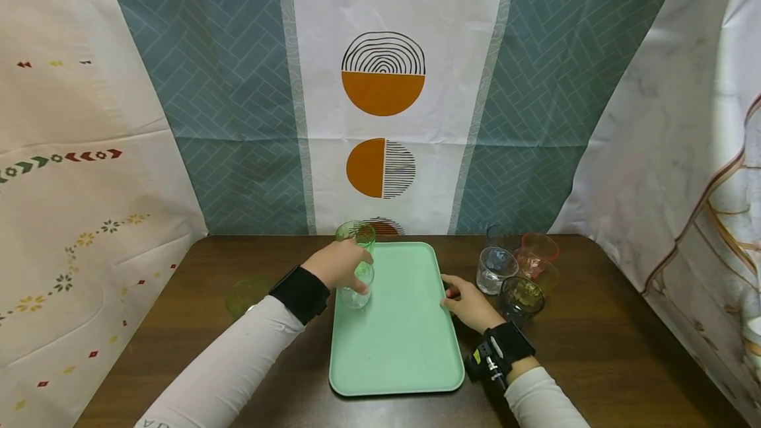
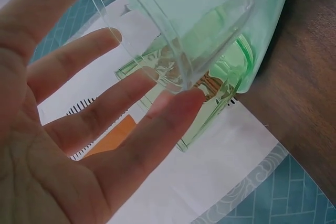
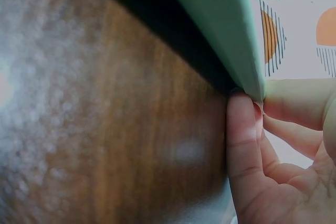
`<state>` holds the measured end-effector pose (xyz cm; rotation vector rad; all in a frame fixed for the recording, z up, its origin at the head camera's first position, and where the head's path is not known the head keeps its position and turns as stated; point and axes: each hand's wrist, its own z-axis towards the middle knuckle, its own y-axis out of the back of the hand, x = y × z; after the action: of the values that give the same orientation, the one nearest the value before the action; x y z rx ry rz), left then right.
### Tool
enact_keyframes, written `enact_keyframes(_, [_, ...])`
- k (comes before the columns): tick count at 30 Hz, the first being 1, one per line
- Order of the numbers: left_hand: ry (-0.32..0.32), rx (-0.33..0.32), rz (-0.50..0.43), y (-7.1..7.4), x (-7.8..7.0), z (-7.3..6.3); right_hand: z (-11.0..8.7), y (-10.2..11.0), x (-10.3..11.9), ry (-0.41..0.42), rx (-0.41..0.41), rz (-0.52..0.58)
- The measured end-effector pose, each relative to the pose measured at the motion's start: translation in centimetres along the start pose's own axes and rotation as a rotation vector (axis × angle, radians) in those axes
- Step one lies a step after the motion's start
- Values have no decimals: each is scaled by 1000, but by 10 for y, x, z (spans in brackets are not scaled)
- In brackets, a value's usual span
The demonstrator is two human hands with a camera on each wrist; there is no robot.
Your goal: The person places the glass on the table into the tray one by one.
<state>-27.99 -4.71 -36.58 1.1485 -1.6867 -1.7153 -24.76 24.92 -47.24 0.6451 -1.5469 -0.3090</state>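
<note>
Clear glass (image 1: 355, 298) is L of centre in the head view, over the upper-L part of the tray (image 1: 392, 329). L hand (image 1: 340, 265) is at its rim; L wrist cam adds fingers spread wide w/ tips by the rim, can't tell if gripping. Green glass (image 1: 351, 227) is just beyond, at tray's upper-L corner. R hand (image 1: 471, 304) pinches tray's R edge, thumb & finger contact clear only in R wrist cam. Head view only: glass cluster (image 1: 497, 271) R of tray, yellow-green glass (image 1: 245, 294) at L.
</note>
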Motion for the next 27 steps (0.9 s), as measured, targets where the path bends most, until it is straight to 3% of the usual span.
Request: enact_keyframes(27, [35,4,-8,-1,2,-5,-1,1,3,17,11,-22])
